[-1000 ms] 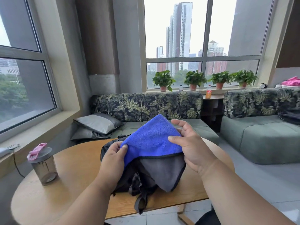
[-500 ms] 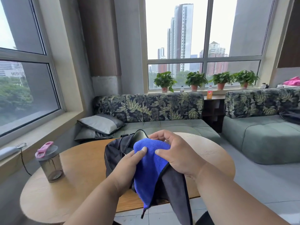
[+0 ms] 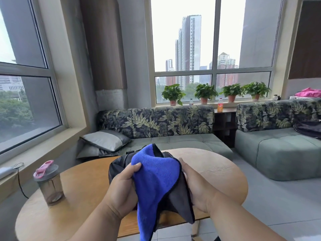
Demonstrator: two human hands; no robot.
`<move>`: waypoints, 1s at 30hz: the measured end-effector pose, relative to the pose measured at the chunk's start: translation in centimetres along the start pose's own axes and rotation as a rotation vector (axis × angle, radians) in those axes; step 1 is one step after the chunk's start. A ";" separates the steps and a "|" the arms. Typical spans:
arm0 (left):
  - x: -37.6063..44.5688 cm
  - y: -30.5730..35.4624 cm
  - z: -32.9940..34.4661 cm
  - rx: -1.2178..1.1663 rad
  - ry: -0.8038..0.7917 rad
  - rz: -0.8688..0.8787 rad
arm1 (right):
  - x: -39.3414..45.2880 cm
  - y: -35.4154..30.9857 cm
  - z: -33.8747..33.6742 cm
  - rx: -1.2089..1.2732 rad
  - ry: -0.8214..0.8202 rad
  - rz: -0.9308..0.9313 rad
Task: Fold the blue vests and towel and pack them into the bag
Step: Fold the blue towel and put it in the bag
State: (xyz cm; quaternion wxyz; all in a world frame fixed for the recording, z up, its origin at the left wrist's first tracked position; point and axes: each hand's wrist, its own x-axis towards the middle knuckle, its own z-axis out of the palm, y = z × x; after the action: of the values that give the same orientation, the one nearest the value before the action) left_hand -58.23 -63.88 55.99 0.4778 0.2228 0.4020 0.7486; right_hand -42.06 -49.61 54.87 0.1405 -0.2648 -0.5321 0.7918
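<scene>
Table: round, wooden, the landmark here.
Bag: dark, on the table's middle, mostly hidden behind the towel.
Towel: blue face, grey back, held above the table's near edge, draping down.
Left hand: thumb pinches the towel's left side.
Right hand: against the towel's right edge; grip probably closed, fingers hidden.
Bottle: pink-lidded, at the table's left.

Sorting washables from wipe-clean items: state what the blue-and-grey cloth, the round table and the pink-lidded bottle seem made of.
Blue-and-grey cloth: likely microfibre terry; fuzzy matte pile, dark stitched edge, drapes limply.
Round table: wood or wood veneer; visible grain, light satin sheen.
Pink-lidded bottle: probably smoky translucent plastic, though glass is possible; the lid looks like moulded plastic.
</scene>
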 end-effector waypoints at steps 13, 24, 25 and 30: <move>-0.2 -1.4 -0.3 0.014 0.101 -0.031 | 0.7 1.0 1.5 0.392 -0.091 -0.237; -0.3 -1.3 -0.2 0.110 0.180 0.082 | 0.9 2.3 1.9 0.255 -0.071 -0.024; -0.2 -1.2 -0.1 0.123 0.171 0.091 | 0.9 2.4 1.9 0.296 -0.067 -0.041; 0.2 -1.2 -0.6 0.281 0.186 0.149 | 0.9 1.7 1.7 0.107 0.027 -0.230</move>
State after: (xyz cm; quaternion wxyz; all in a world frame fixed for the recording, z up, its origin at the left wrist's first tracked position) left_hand -58.14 -63.72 54.65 0.3459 0.2466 0.5273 0.7359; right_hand -43.69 -51.07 53.59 0.2512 -0.2048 -0.5141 0.7941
